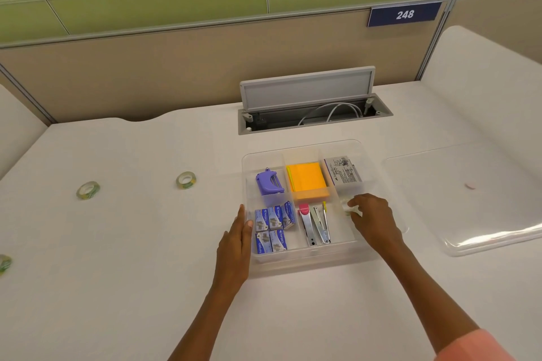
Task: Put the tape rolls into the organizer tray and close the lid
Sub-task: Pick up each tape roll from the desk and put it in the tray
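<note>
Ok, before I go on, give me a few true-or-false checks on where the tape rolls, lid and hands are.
1. The lid is on the organizer tray. False: it lies on the desk to the tray's right.
2. The right hand is over the tray's front right compartment with a tape roll at its fingertips. True.
3. Three tape rolls lie on the desk left of the tray. True.
4. The left hand holds a stapler. False: it rests against the tray's left wall.
</note>
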### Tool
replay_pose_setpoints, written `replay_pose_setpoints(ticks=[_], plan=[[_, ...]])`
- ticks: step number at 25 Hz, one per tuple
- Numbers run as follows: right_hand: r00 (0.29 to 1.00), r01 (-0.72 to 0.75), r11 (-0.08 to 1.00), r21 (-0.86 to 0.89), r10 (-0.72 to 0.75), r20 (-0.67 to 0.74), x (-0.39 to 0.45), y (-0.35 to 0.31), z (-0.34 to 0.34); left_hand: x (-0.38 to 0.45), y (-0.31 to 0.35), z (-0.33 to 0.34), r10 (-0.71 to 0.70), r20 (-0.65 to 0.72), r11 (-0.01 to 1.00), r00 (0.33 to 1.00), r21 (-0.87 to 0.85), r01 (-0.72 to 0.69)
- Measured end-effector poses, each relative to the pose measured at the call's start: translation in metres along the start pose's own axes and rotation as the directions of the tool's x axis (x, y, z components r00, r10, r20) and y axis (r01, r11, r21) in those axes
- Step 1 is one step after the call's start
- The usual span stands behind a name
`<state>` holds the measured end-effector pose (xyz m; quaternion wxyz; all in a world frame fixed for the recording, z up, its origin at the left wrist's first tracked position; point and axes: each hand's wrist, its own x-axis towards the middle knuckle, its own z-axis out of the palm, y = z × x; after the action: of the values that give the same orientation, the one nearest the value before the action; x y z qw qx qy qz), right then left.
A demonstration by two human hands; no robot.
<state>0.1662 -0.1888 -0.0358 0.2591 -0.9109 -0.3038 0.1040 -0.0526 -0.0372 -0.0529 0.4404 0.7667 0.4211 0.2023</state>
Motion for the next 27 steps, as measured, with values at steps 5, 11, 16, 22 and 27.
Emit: replay_pose_setpoints(ticks=[5,11,16,22,27], plan=[[0.999,0.032,0.999,-0.024,-0.032,0.018,0.000,-0.001,0.001,0.001,0.000,0.002,-0.019,0.013,0.999,1.000,0.027,0.018],[0.996,0.081,0.995,-0.058,-0.079,0.035,-0.001,-0.003,-0.001,0.003,-0.001,0.001,-0.004,0.038,1.000,0.999,0.012,0.004],[0.987,0.155,0.986,-0.062,-0.157,-0.026,-0.007,-0.015,-0.010,0.005,-0.007,-0.006,0.006,0.006,0.998,1.000,-0.056,-0.006],[0.922,0.383,0.924,-0.012,-0.383,-0.053,-0.007,-0.060,-0.007,0.019,-0.037,-0.034,0.033,-0.079,0.997,0.996,0.065,-0.028],[0.852,0.520,0.852,0.059,-0.522,0.036,0.004,-0.114,0.019,0.037,-0.078,-0.071,0.088,-0.140,0.946,0.986,0.321,-0.039]])
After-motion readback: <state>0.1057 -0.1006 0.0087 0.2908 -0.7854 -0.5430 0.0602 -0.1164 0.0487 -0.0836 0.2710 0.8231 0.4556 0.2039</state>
